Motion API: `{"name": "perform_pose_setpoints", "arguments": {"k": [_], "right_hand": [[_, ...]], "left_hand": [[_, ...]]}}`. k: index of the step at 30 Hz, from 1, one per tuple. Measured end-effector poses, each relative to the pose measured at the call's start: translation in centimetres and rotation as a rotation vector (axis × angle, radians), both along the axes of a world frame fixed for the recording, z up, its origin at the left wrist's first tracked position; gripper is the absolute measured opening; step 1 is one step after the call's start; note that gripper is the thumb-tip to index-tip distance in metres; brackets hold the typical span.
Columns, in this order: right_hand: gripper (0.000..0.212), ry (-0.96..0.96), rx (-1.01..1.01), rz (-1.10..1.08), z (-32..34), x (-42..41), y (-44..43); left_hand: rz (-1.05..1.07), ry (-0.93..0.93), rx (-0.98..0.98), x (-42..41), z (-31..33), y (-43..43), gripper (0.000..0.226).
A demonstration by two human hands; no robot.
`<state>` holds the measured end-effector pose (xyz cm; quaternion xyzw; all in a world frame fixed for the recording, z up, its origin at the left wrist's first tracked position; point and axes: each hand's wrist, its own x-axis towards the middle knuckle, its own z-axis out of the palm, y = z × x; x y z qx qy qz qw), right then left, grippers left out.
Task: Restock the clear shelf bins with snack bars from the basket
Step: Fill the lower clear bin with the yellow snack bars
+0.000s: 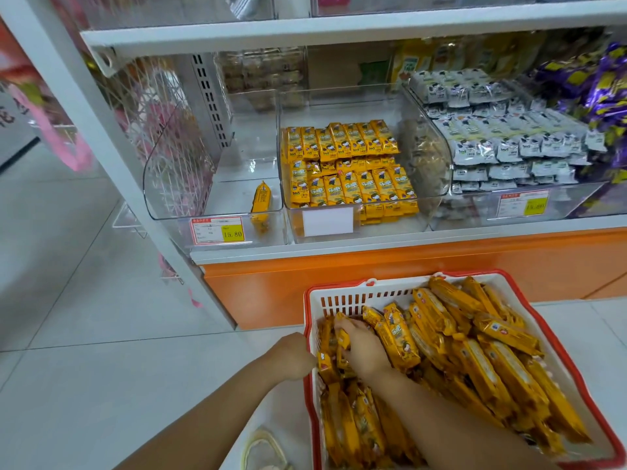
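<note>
A white basket with a red rim stands on the floor at the lower right, piled with yellow snack bars. My right hand reaches into its left part, fingers curled round a few bars. My left hand sits at the basket's left rim, its curled fingers holding an upright bar. On the shelf above, the left clear bin holds a single yellow bar. The middle clear bin has rows of the same yellow bars.
A third bin to the right holds grey-white packets, with purple packs beyond. An orange base panel runs under the shelf. The white shelf upright stands at left; price tags hang on the bin fronts. Pale floor tiles spread left.
</note>
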<state>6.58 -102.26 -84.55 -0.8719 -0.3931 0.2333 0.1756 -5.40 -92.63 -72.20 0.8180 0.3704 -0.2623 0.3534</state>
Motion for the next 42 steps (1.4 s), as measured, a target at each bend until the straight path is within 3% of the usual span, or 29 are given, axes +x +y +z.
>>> {"name": "perform_pose_setpoints", "arguments": {"k": [3,6,9,11,14,17,23,26,30,34,36,39,42], "right_hand": [[0.047,0.024,0.026,-0.018,1.8,0.7,-0.2],[0.048,0.062,0.154,-0.056,5.3,1.5,-1.1],[0.052,0.035,0.335,0.036,10.0,1.4,-2.9],[0.060,-0.048,0.440,0.164,12.7,1.2,-3.9],[0.081,-0.357,0.538,0.341,15.2,1.3,-4.2],[0.101,-0.544,0.555,0.454,17.3,1.4,-4.2],[0.105,-0.662,0.552,0.521,19.6,3.0,-4.4],[0.079,-0.500,0.651,0.367,22.2,3.9,-4.6],[0.030,-0.007,0.866,0.108,26.1,5.8,-5.7],[0.039,0.571,0.884,0.062,27.0,8.4,-6.2],[0.045,0.674,0.834,-0.010,26.4,8.8,-6.1],[0.055,0.683,0.752,-0.094,25.4,8.5,-5.9],[0.035,0.739,0.799,-0.132,25.4,8.0,-5.8]], "left_hand": [[0.108,-0.013,0.017,0.4,0.1,0.3,0.040],[0.208,-0.140,0.008,1.4,1.1,0.6,0.042],[0.489,-0.335,-0.405,2.5,3.6,0.2,0.039],[0.624,-0.427,-0.652,3.0,5.2,0.1,0.043],[0.707,-0.509,-0.870,3.3,7.6,0.4,0.042],[0.686,-0.546,-0.938,3.2,9.4,0.7,0.027],[0.681,-0.620,-0.976,3.2,11.3,0.7,0.028],[0.651,-0.635,-0.999,2.9,12.5,0.8,0.032],[0.600,-0.669,-0.809,2.8,13.3,1.3,0.048],[0.737,-0.694,-0.824,3.2,13.4,1.5,0.044],[0.710,-0.688,-0.862,3.4,13.4,1.1,0.046],[0.627,-0.696,-0.878,3.7,13.4,0.3,0.045],[0.597,-0.708,-0.903,4.2,13.2,-0.2,0.049]]}}
